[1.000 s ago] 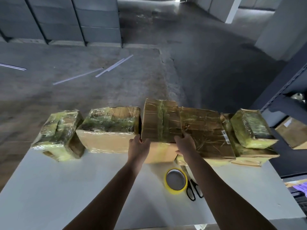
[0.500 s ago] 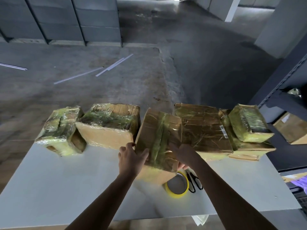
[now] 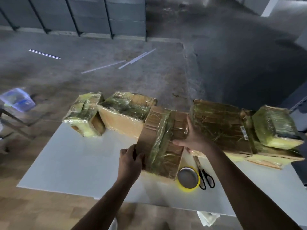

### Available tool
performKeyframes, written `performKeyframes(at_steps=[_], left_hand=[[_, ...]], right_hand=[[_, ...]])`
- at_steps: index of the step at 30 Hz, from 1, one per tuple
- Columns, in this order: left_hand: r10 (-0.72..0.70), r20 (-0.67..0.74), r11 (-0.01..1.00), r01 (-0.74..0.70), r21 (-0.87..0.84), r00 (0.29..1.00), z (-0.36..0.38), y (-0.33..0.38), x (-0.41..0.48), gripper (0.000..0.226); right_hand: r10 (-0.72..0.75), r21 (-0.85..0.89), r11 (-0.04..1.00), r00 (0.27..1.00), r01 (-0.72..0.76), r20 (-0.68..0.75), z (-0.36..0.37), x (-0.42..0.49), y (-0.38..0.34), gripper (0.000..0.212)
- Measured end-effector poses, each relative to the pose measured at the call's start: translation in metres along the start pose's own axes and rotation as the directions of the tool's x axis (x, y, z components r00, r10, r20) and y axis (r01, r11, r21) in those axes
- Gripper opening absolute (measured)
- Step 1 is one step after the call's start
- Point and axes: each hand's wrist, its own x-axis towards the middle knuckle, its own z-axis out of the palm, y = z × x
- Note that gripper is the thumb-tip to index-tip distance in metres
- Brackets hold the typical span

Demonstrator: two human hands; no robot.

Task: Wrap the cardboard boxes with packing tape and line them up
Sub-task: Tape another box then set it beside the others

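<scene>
The cardboard box [image 3: 163,143] is tilted between my left hand [image 3: 131,159] and right hand [image 3: 191,138], both curled round its edges — its slick surface could let it slip onto the tape roll [image 3: 188,179] under the right grip.

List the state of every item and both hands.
Middle box, taped, held askew to the row.
Left hand, grips its near left corner.
Right hand, grips its right edge.
Far-left box, wrapped, on the table.
Second box, wrapped, on the table.
Flat box, wrapped, on the table.
Small box, wrapped, stacked on a lower box.
Tape roll, lying flat.
Scissors, closed, beside the roll.
</scene>
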Motion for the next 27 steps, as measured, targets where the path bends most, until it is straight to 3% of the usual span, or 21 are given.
performKeyframes(at_steps=[3, 7, 10, 12, 15, 16, 18, 21, 24, 27], left_hand=[[0.069, -0.042, 0.995, -0.065, 0.082, 0.997, -0.012, -0.003, 0.005, 0.036], [0.202, 0.179, 0.929, -0.246, 0.278, 0.963, -0.041, -0.009, 0.019, 0.077], [0.252, 0.328, 0.863, -0.365, 0.348, 0.91, -0.07, -0.022, 0.046, 0.092], [0.285, 0.386, 0.837, -0.424, 0.346, 0.877, -0.088, -0.028, 0.069, 0.09], [0.406, 0.424, 0.689, -0.576, 0.439, 0.809, -0.108, -0.027, 0.098, 0.075], [0.46, 0.417, 0.645, -0.618, 0.45, 0.784, -0.113, -0.027, 0.104, 0.066], [0.556, 0.412, 0.558, -0.691, 0.458, 0.722, -0.122, -0.027, 0.11, 0.049], [0.641, 0.464, 0.423, -0.786, 0.452, 0.612, -0.129, -0.031, 0.113, 0.04], [0.741, 0.472, 0.291, -0.862, 0.415, 0.478, -0.134, -0.033, 0.114, 0.019], [0.788, 0.479, 0.188, -0.893, 0.409, 0.385, -0.143, -0.03, 0.117, 0.012]], right_hand=[[0.126, 0.109, 0.985, 0.99, -0.132, 0.063, 0.002, -0.004, -0.007, 0.123], [0.257, -0.037, 0.964, 0.961, -0.262, -0.105, 0.025, -0.014, -0.026, 0.092], [0.367, 0.014, 0.93, 0.926, -0.367, -0.088, 0.031, -0.02, -0.044, 0.067], [0.398, -0.062, 0.915, 0.917, -0.399, -0.035, 0.035, -0.024, -0.059, 0.066], [0.367, -0.39, 0.857, 0.93, -0.337, 0.005, 0.049, -0.024, -0.083, 0.056], [0.342, -0.432, 0.848, 0.94, -0.307, 0.005, 0.056, -0.022, -0.09, 0.048], [0.31, -0.35, 0.887, 0.95, -0.3, -0.028, 0.068, -0.018, -0.101, 0.04], [0.242, -0.37, 0.897, 0.969, -0.243, -0.049, 0.082, -0.017, -0.114, 0.093], [0.128, -0.407, 0.905, 0.992, -0.126, -0.024, 0.088, -0.021, -0.123, 0.094], [0.182, -0.516, 0.837, 0.982, -0.179, -0.045, 0.094, -0.022, -0.134, 0.093]])
